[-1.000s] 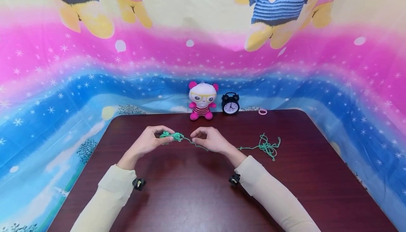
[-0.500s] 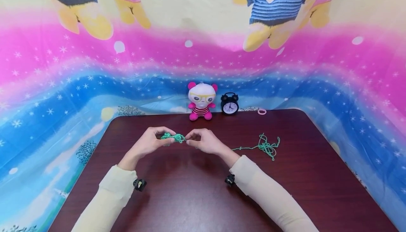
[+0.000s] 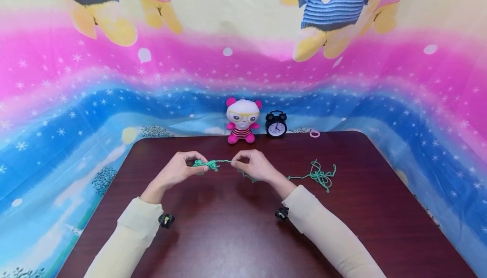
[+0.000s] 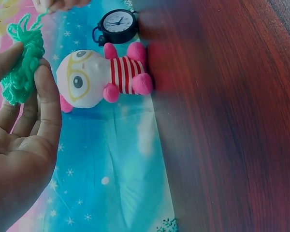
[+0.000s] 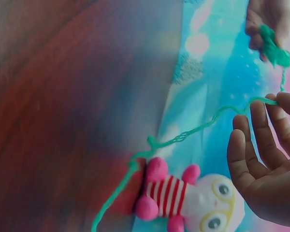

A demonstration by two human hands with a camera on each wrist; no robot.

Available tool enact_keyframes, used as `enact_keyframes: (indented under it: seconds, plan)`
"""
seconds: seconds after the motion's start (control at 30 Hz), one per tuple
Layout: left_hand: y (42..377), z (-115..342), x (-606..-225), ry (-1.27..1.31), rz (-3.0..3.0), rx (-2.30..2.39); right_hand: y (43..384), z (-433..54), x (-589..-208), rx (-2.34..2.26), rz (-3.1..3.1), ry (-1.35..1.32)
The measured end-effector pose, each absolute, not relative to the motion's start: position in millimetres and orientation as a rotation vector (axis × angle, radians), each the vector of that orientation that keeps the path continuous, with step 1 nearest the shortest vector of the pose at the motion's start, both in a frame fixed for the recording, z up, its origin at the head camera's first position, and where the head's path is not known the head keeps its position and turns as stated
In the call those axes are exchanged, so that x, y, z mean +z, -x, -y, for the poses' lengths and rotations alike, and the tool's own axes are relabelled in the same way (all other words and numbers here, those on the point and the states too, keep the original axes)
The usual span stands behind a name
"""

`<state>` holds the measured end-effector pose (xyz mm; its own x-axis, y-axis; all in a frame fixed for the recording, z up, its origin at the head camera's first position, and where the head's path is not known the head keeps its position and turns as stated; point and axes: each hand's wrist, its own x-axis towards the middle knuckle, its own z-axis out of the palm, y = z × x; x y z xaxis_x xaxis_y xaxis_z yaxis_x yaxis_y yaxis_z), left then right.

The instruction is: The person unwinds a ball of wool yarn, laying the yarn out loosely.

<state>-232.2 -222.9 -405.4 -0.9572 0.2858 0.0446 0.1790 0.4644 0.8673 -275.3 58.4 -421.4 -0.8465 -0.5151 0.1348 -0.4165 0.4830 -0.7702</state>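
Observation:
A small bundle of green yarn (image 3: 205, 165) is pinched between the thumb and fingers of my left hand (image 3: 179, 169), raised over the table. In the left wrist view the bundle (image 4: 25, 65) shows loops at its top. One strand runs taut from it to my right hand (image 3: 254, 167), whose thumb and forefinger pinch it. From there the strand (image 5: 203, 126) droops past the right fingers toward the table, as the right wrist view shows. Its far part ends in a loose tangle of yarn (image 3: 322, 175) on the table, right of the right hand.
Along the back edge of the dark red table (image 3: 236, 235) sit a pink and white plush panda (image 3: 242, 121), a black alarm clock (image 3: 276, 125) and a pink ring (image 3: 314, 134). A printed cloth backdrop (image 3: 243, 71) hangs behind and at both sides.
My right hand moved in to the bundle, took hold of the strand beside it, then drew back to the right, pulling that strand straight. The left hand stayed nearly still.

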Motion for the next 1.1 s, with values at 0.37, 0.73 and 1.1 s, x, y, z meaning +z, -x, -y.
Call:
enact_keyframes:
  seconds: [0.37, 0.73, 1.1]
  plan:
    - [234, 226, -406, -0.408, -2.577, 1.541, 279, -99, -396, -1.449, -2.690, 0.695]
    - [233, 230, -407, -0.410, -2.614, 1.532, 285, -134, -385, -1.617, -2.658, 0.555]
    - [234, 232, -407, -0.385, -2.595, 1.560, 288, -174, -381, -1.719, -2.682, 0.408]
